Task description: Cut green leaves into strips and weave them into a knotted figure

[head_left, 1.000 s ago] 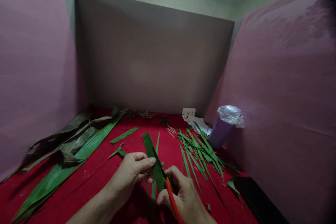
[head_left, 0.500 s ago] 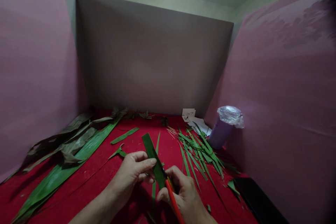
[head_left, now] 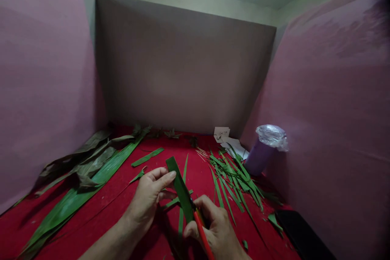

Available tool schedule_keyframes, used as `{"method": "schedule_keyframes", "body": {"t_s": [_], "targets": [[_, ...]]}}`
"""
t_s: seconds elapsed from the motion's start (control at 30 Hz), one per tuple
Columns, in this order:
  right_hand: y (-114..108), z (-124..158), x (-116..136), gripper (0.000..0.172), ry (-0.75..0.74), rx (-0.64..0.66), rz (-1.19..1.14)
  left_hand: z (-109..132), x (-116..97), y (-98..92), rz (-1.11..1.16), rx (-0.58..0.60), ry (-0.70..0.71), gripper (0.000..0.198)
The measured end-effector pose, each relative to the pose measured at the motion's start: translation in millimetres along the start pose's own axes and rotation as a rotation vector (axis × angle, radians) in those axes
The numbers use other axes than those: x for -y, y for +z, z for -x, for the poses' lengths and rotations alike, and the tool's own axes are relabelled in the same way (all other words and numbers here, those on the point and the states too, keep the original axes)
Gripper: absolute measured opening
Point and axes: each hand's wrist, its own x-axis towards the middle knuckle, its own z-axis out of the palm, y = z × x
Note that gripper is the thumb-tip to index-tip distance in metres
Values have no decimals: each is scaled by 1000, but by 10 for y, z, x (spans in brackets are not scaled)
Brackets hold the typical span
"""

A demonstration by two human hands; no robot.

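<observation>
Left hand point(head_left: 149, 195): grip pinching strip point(head_left: 182, 190) near top; right hand point(head_left: 217, 221): grip wrapped round red tool point(head_left: 201, 231) at strip's edge; likely light, bendy, tearable; hold near ends

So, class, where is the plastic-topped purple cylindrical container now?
In the head view, the purple container sits on the right, beside white paper sheets and narrow green leaf strips.

Only illegible dark marks point(head_left: 224, 132) on the small white card point(head_left: 221, 134).
</observation>
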Motion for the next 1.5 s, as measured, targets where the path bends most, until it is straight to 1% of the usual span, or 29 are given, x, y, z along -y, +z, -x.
{"method": "schedule_keyframes", "body": {"t_s": [0.37,0.47,0.63,0.83,1.03,1.2,1.37,1.5], "targets": [[1,0,-15,13,-25,33,0,-9,-4,6,-13,-10,-33,19],[5,5,-5,17,-23,20,7,-4,-6,7,-26,-28,-30,18],[6,6,27,23,20,42,-34,-6,9,2,-47,-16,-11,17],[-7,15,26,23,26,40,-40,15,35,25,-23,-18,-54,17],[8,14,-41,23,-3,53,-41,23,46,44,-42,-48,-65,17],[54,19,-105,28,-60,34,-48,53,39,68,5,-52,-90,18],[81,17,-136,23,-89,88,-128,64,31,95,19,-64,-128,20],[68,14,-118,21,-53,62,-69,45,30,83,17,-56,-126,19]]}}
